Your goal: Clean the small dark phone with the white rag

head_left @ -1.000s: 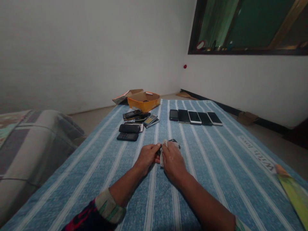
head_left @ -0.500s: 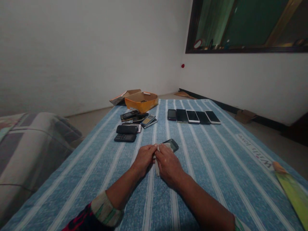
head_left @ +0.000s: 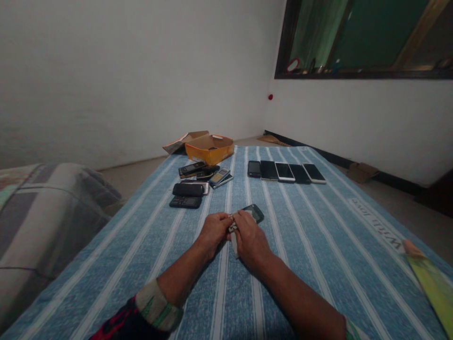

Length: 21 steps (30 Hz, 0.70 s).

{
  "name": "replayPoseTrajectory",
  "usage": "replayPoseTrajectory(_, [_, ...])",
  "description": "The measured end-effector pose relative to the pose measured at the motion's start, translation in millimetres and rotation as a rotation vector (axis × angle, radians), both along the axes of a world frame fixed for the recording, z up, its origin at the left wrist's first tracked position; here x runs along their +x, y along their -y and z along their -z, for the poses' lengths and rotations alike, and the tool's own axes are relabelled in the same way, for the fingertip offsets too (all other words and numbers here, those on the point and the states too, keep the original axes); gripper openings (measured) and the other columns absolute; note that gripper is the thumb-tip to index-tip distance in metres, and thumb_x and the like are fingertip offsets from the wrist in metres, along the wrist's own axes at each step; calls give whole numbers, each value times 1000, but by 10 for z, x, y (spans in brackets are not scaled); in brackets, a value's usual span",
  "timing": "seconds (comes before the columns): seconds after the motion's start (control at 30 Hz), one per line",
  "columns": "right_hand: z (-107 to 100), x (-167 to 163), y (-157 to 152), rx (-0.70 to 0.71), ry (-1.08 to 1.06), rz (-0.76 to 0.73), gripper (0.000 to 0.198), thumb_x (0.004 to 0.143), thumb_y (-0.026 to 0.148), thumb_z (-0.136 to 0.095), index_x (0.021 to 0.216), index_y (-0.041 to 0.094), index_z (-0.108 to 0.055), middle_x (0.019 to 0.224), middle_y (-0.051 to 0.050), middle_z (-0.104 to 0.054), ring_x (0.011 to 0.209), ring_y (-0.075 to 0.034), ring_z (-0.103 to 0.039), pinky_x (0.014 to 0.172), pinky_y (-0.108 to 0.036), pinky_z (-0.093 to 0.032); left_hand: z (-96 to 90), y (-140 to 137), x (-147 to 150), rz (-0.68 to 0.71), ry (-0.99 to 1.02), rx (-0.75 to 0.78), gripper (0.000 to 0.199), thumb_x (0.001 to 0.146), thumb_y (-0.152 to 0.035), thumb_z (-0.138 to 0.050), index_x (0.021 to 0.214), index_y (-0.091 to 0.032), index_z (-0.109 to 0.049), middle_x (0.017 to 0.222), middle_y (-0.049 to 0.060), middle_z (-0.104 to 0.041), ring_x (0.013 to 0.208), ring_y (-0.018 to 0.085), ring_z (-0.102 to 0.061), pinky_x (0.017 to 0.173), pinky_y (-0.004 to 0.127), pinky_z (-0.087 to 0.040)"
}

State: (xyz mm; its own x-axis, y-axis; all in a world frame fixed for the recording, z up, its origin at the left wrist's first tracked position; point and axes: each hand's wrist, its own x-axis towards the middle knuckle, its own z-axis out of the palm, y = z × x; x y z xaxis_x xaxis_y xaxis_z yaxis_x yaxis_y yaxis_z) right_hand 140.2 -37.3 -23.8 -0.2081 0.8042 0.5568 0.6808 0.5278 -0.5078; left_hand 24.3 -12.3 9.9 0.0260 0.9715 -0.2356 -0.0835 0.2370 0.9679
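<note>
Both hands meet over a dark phone [head_left: 258, 213] near the middle of the striped cloth. My left hand [head_left: 213, 232] is closed at the phone's near left end, its fingertips partly hidden. A pale, crumpled wiping cloth [head_left: 234, 244] is bunched in my right hand [head_left: 249, 238], which presses it on the phone's face. One cloth end hangs below the right fingers. Only the far right end of the phone shows; the rest is covered by the hands and the cloth.
Several old phones [head_left: 187, 202] lie in a loose pile to the left. An open orange box [head_left: 205, 154] stands behind them. At the back right, several smartphones [head_left: 285, 172] lie in a row. A yellow-green item [head_left: 430, 288] rests at the right edge of the striped tablecloth [head_left: 311, 283].
My right fingers have shifted slightly on the cloth, uncovering more of it between the hands. The phone stays in nearly the same place; the view has moved a little.
</note>
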Motion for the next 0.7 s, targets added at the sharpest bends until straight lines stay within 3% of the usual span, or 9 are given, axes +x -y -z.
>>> replayPoseTrajectory(0.23, [0,-16,7,-40,102,34,36,87,8,-46,121,14,-55,129,-17,-52,123,-28,-48,104,-47,-42,-39,10,-1,15,-23,-41,8,58,-13,-65,64,-13,-61,51,-2,-60,43,10,-54,40,17,-41])
replayPoseTrajectory(0.5, [-73,31,-17,-26,139,-9,26,85,5,-46,103,18,-59,110,-11,-59,112,-23,-52,96,-40,-46,-36,15,-43,66,9,-55,11,58,-13,-67,68,-12,-62,55,1,-64,47,11,-60,44,19,-49])
replayPoseTrajectory(0.7, [10,140,-139,-31,139,87,20,88,9,-47,99,18,-61,107,-11,-59,104,-24,-53,92,-37,-46,-29,-17,-72,90,20,-47,14,66,-22,-69,72,-9,-65,62,5,-67,52,14,-63,45,21,-54])
